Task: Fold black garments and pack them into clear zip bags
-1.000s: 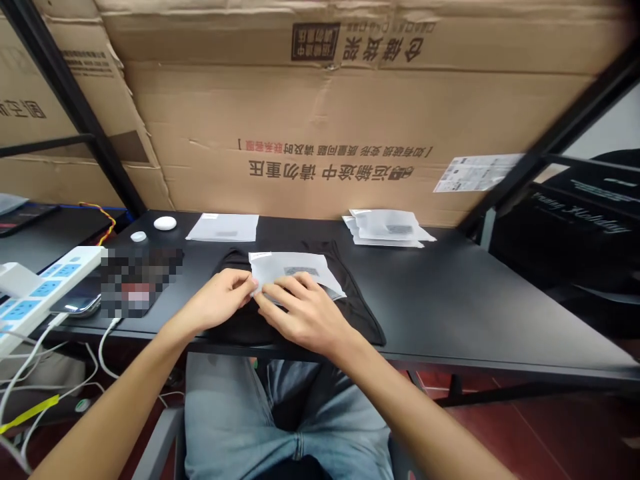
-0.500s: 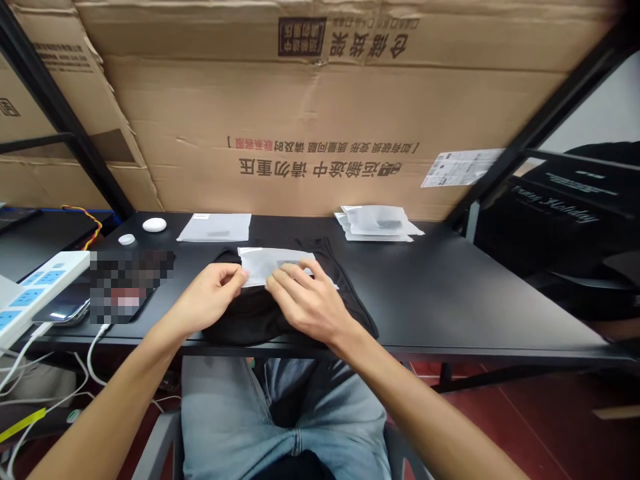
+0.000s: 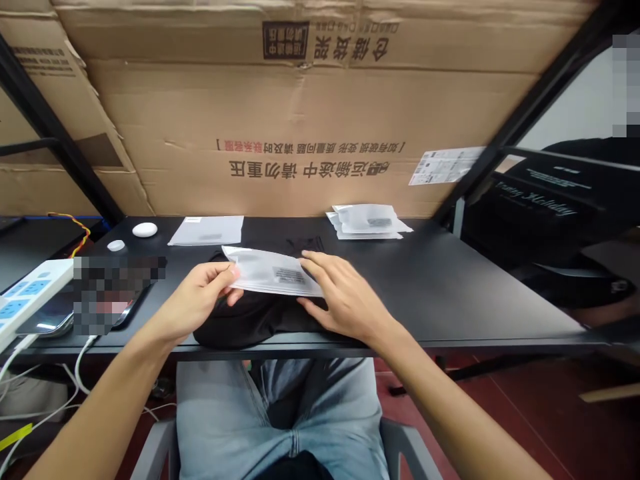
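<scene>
A frosted white plastic bag [image 3: 265, 270] with a block of small dark print is held slightly tilted above a black cloth [image 3: 260, 319] on the desk. My left hand [image 3: 203, 293] pinches its left end between thumb and fingers. At the right end, my right hand [image 3: 345, 293] grips the bag, fingers over the far edge and thumb at the near edge. The bag looks flat, and its contents cannot be made out. Behind it lie a flat frosted bag [image 3: 213, 231] to the left and a small stack of similar bags [image 3: 367, 220] to the right.
A large cardboard sheet [image 3: 280, 107] stands along the back of the black desk [image 3: 450, 293]. On the left are a white power strip [image 3: 37, 290], phones with white cables [image 3: 83, 363], a white oval case [image 3: 145, 230] and a small white cap [image 3: 115, 246]. A person in black [image 3: 560, 200] is at right.
My right hand has shifted from the bag's front face to its right end, uncovering the print. The bag is raised and tilted a little, and the view has shifted slightly.
</scene>
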Motion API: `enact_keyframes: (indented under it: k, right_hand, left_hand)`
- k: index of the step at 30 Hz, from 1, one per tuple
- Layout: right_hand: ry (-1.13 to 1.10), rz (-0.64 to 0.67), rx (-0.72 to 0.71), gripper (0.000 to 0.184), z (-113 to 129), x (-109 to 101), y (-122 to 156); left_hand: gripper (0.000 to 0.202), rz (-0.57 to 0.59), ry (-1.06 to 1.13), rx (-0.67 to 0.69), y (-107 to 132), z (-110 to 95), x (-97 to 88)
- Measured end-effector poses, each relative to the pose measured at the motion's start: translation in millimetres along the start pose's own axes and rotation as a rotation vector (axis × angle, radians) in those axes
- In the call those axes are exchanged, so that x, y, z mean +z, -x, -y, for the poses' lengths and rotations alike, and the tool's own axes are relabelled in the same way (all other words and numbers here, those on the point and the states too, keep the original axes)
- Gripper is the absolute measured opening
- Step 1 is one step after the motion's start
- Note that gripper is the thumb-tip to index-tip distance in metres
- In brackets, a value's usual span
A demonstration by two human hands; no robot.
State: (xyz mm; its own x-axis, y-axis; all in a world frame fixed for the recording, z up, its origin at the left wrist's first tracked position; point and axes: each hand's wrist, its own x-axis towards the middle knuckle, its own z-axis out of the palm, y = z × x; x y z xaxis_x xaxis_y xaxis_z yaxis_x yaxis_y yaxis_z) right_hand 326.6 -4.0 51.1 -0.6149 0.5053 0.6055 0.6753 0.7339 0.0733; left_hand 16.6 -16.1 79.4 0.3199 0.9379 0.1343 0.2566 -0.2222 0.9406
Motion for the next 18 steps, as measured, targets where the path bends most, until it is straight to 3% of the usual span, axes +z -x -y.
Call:
enact_keyframes:
  k: [3,6,10,13,16,18]
  right_hand:
    - [-0.012,0.119,0.009,0.070,11,9,-24]
    - [0.046,0.212,0.040,0.074,-7,-4,-44]
    - [0.168,0.045,0.132,0.085,-83,-49,-51]
    - [0.283,-0.002,0.222,0.079,-153,-63,-37]
    - [0.282,0.228,0.316,0.061,-206,-46,-14]
    - [0.270,0.408,0.449,0.064,-223,-31,-2]
  left_hand:
    - [0.051,0.077,0.025,0.078,-9,-13,14.7]
    - [0.053,0.080,-0.074,0.135,-15,-11,18.4]
    - [0.043,-0.044,-0.561,0.170,-15,23,11.1]
    - [0.046,-0.025,-0.789,0.238,-12,52,6.0]
    - [0.048,0.011,-0.850,0.277,-11,66,2.8]
    - [0.048,0.011,-0.856,0.284,-10,67,1.4]
